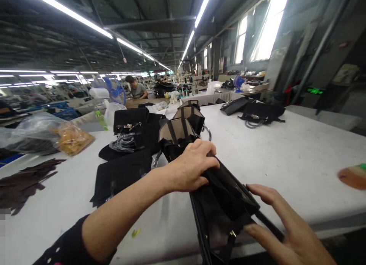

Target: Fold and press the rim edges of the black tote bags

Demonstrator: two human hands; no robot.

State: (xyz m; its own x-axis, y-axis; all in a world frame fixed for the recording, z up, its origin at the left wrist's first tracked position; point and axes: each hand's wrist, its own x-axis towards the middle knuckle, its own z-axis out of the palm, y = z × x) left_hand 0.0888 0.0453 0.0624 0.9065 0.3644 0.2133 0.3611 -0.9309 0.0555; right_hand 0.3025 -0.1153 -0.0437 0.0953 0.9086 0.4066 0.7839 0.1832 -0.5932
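Open black bag (221, 206) on the near edge of the white bench (246, 150), mouth upward, lying lengthwise away from the wearer; small gold fitting (233, 233) at its near end.

Left hand (197, 166) curled over the far end of the open black bag, fingertips at the rim; cannot tell whether it grips the wall. Right hand (288, 223) at the bag's right side, thumb and forefinger spread wide about the corner, gap between them; contact uncertain.

Just beyond the bag: a row of similar bags with beige linings (177, 129), one behind another. Left of it: flat black pieces (122, 173); beyond these, a black bag with a gold clasp (130, 120), plastic-wrapped handles in front. Farther left of the bag: dark brown strips (25, 181) in a loose heap, and an orange-yellow bundle (74, 137) in clear plastic.

Right of the bag and well beyond: two black bags (261, 111), close together. Far right of it: blurred orange object (351, 177).

Well beyond the bag, leftward: blue fan (114, 90), seated co-worker (137, 90) leaning over a surface.
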